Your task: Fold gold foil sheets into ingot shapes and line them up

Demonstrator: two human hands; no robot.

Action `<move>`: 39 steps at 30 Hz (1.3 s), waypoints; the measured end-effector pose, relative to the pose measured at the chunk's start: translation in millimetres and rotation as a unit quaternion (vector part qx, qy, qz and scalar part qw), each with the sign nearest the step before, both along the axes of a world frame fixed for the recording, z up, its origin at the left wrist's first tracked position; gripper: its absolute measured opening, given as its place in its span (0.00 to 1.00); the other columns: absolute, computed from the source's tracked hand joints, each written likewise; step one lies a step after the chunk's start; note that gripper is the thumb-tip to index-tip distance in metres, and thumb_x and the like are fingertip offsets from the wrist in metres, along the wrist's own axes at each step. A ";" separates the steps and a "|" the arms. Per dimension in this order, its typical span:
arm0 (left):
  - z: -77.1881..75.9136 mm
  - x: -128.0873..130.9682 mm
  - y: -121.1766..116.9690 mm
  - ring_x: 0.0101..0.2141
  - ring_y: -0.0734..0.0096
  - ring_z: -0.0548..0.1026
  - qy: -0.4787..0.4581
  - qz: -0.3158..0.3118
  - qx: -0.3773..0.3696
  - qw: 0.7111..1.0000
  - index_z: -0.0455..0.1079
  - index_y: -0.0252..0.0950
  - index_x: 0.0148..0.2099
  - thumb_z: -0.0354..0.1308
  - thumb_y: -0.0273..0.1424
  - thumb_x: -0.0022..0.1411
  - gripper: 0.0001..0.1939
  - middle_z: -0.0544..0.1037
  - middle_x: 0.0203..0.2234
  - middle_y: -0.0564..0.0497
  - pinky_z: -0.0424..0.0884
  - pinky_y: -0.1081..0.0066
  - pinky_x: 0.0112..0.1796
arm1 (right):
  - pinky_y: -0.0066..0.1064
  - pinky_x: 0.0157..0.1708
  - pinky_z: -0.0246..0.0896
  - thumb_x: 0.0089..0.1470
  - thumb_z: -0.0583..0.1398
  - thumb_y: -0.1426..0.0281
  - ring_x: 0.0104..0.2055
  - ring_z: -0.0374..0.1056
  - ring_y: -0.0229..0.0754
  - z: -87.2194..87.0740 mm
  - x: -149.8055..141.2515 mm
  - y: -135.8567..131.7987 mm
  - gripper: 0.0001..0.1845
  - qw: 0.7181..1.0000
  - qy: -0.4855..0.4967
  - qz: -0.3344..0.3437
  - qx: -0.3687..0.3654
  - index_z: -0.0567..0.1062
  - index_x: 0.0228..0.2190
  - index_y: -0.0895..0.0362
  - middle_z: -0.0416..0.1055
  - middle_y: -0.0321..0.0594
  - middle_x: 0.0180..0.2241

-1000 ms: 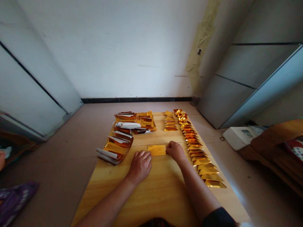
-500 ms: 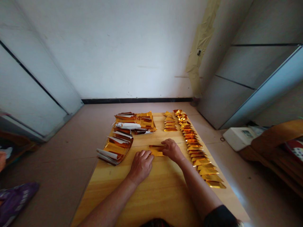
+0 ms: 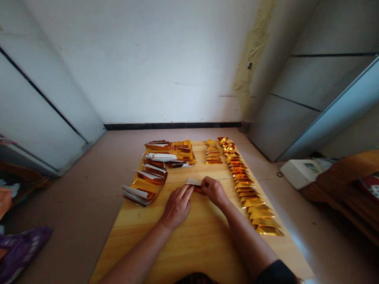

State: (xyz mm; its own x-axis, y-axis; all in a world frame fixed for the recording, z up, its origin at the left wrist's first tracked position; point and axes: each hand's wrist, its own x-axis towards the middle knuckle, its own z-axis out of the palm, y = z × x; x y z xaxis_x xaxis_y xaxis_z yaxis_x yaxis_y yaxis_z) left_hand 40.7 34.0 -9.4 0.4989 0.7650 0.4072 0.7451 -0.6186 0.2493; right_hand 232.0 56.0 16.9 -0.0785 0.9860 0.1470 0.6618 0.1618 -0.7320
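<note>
A small sheet of gold foil paper (image 3: pixel 193 182) lies on the wooden table in front of me, its far edge turned up so that a pale back side shows. My left hand (image 3: pixel 178 203) is at its left end, fingers close together on the paper. At the right end, my right hand (image 3: pixel 216 192) has its fingers curled in a pinch on the paper. My hands hide part of the sheet. Right of them runs a long row of folded gold foil pieces (image 3: pixel 245 185). A shorter group of folded pieces (image 3: pixel 213 154) sits beyond my hands.
Loose gold foil sheets with pale backs (image 3: pixel 149 187) lie at the table's left, with a stack of foil sheets (image 3: pixel 180 152) behind them. The wooden table (image 3: pixel 201 244) stands near a white wall. At far left is a purple bag-like item (image 3: pixel 23 252); a white container (image 3: pixel 299 173) is at right.
The paper's far part has been turned up, so its pale back shows where gold faced up before. My right hand's fingers have curled in on it; my left hand has barely moved.
</note>
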 end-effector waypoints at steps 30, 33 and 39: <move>10.5 1.4 -5.0 0.42 0.60 0.66 0.053 0.044 0.024 0.997 0.62 0.43 0.58 0.50 0.21 0.54 0.29 0.68 0.42 0.45 0.65 0.60 0.42 | 0.26 0.40 0.61 0.52 0.56 0.77 0.39 0.71 0.38 1.2 -12.7 -16.1 0.15 0.997 -0.046 0.026 0.056 0.70 0.43 0.54 0.77 0.39 0.36; 12.0 1.9 -5.4 0.41 0.60 0.66 0.050 0.047 0.022 0.997 0.63 0.42 0.56 0.50 0.22 0.54 0.26 0.68 0.42 0.45 0.65 0.61 0.41 | 0.27 0.42 0.62 0.52 0.56 0.76 0.38 0.71 0.38 -0.3 -12.6 -18.5 0.17 0.997 -0.023 0.043 0.054 0.69 0.44 0.54 0.77 0.38 0.36; 14.1 2.4 -6.3 0.42 0.59 0.66 0.048 0.055 0.030 0.997 0.68 0.40 0.50 0.50 0.23 0.57 0.19 0.68 0.43 0.44 0.65 0.61 0.41 | 0.28 0.41 0.63 0.52 0.53 0.75 0.38 0.71 0.39 -2.6 -14.4 -20.4 0.16 0.998 -0.012 0.032 0.053 0.69 0.43 0.55 0.76 0.40 0.37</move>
State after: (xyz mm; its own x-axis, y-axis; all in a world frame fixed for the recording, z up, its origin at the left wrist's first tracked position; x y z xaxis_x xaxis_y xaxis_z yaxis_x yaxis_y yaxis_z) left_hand 43.1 27.7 4.7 0.4524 0.7929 0.4082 0.8281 -0.5434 0.1379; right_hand 217.6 35.6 14.3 -0.1458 0.9578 0.2476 0.6646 0.2803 -0.6926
